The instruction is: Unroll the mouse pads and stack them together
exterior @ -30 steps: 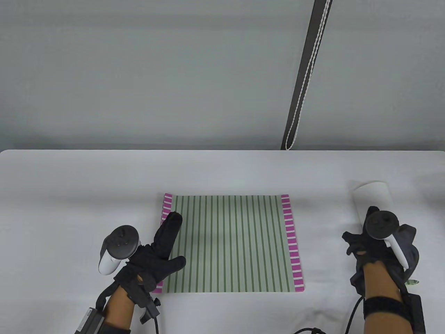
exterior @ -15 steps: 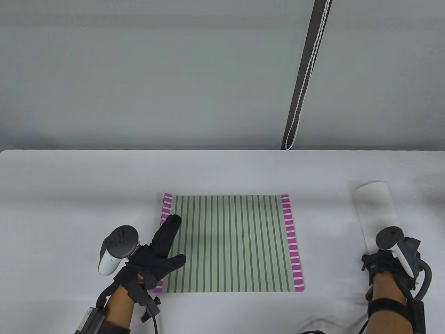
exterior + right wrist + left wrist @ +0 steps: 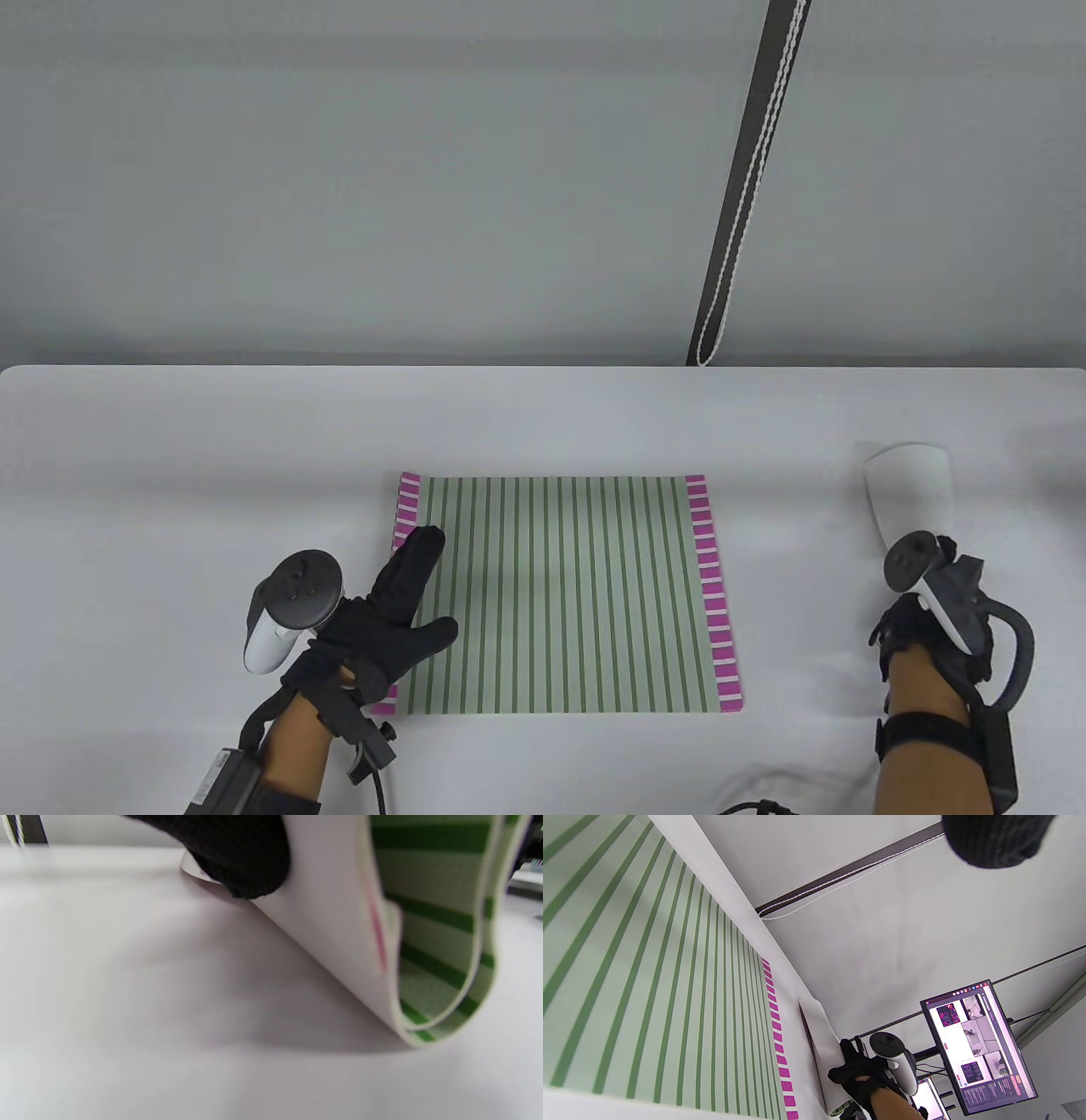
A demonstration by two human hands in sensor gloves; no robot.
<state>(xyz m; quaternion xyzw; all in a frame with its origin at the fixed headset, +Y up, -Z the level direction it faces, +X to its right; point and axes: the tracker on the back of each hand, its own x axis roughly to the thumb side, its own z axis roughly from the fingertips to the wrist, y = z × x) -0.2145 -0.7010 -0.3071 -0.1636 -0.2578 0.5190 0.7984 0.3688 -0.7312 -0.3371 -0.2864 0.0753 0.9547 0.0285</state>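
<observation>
Leftmost, the left hand (image 3: 373,624) lies on the near left corner of the flat mouse pad (image 3: 560,594), its fingers (image 3: 416,552) stretched out straight and spread from the thumb, palm down on the striped surface; they grip nothing. A white and black tracker (image 3: 288,607) sits on the back of this hand. The flat mouse pad, green striped with a pink and white band along its left and right edges, lies unrolled at the middle of the white worktop (image 3: 170,458); the left wrist view shows its stripes (image 3: 649,993) running away across the worktop. Behind the worktop, a dark strip with a white beaded cord (image 3: 747,187) crosses the pale wall. At the far right, well apart from the flat pad, lies the rolled mouse pad (image 3: 904,492), white side outward. The right hand (image 3: 920,628) grips its near end. In the right wrist view a black fingertip (image 3: 237,857) presses on the white outer face of the roll (image 3: 331,921), whose curled end shows green stripes inside and rests on the worktop. In the left wrist view the right hand (image 3: 861,1073) holds the roll (image 3: 823,1043) just beyond the pink band, and a lit monitor (image 3: 980,1043) stands further off.
</observation>
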